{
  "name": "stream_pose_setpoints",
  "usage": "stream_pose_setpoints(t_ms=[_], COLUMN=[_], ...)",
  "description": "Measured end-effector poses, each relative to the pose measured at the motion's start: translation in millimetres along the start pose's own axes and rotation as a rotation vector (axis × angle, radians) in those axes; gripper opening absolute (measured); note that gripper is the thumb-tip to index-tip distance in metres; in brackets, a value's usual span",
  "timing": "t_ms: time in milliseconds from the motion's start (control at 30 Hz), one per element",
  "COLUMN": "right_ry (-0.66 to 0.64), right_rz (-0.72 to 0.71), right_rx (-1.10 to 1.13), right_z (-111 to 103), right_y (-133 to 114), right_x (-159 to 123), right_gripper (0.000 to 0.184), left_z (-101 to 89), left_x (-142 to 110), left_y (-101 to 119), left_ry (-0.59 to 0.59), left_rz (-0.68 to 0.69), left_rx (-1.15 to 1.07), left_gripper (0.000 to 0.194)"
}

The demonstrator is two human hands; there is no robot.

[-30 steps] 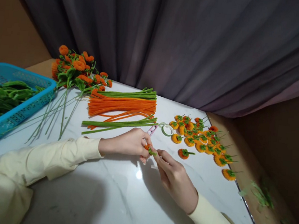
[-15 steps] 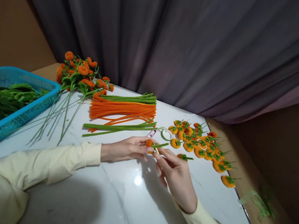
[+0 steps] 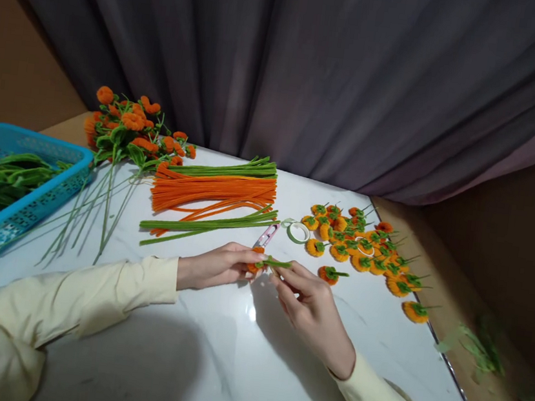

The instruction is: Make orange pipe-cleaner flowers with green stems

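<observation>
Between the thumb and fingers of my left hand [image 3: 215,267] is a small orange fuzzy flower head [image 3: 254,266]. From it a short green pipe-cleaner stem [image 3: 279,264] points right, and my right hand [image 3: 317,311] pinches the stem's far end; its fingertips partly hide it. Just beyond my hands lie a pink tool like a small cutter [image 3: 268,233] and a roll of pale green tape [image 3: 298,232]. To the right of my fingers rests a single orange flower head with a green stem [image 3: 329,274].
Several orange-yellow flower heads [image 3: 362,263] spread over the table's right side. Orange pipe cleaners [image 3: 215,191] and green pipe cleaners [image 3: 206,224] lie ahead. Stemmed orange flowers [image 3: 133,122] are at back left, beside a blue basket [image 3: 62,185] of green leaves. A dark curtain [image 3: 265,63] hangs behind.
The green stem has swung down to nearly level, and my right fingers now pinch its end. A thin pale stick seen at my right fingertips no longer shows clearly. The view has shifted slightly.
</observation>
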State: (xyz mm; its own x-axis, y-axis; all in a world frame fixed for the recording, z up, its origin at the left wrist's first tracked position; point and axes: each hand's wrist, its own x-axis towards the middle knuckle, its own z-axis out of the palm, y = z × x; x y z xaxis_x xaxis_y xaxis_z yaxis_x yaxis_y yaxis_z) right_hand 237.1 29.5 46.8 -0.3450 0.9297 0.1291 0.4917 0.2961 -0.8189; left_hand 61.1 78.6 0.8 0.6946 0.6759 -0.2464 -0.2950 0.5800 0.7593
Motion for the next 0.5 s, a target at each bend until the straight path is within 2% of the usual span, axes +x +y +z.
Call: stream_pose_setpoints(t_ms=[233,333,400,500], right_ry=[-0.087,-0.124,-0.126,-0.121], right_rz=[-0.183,-0.225,-0.195,-0.067], right_rx=[-0.186,-0.185,-0.139,-0.025], right_z=[-10.0,-11.9,-12.1,-11.0], right_y=[1.4,2.7,2.7,1.2], right_x=[1.8,2.9,4.3,6.3], right_gripper=[0.028,0.029,0.027,0.027], left_z=[-0.6,-3.0,-4.8,-6.8], left_x=[-1.5,-1.8,-1.3,-0.3], left_y=[2.2,1.6,0.8,0.1], left_ry=[-0.087,-0.129,-0.145,-0.172], left_rz=[-0.092,-0.113,-0.112,-0.097], left_rx=[0.005,-0.035,-0.076,-0.117], left_gripper=[0.028,0.026,0.025,0.027])
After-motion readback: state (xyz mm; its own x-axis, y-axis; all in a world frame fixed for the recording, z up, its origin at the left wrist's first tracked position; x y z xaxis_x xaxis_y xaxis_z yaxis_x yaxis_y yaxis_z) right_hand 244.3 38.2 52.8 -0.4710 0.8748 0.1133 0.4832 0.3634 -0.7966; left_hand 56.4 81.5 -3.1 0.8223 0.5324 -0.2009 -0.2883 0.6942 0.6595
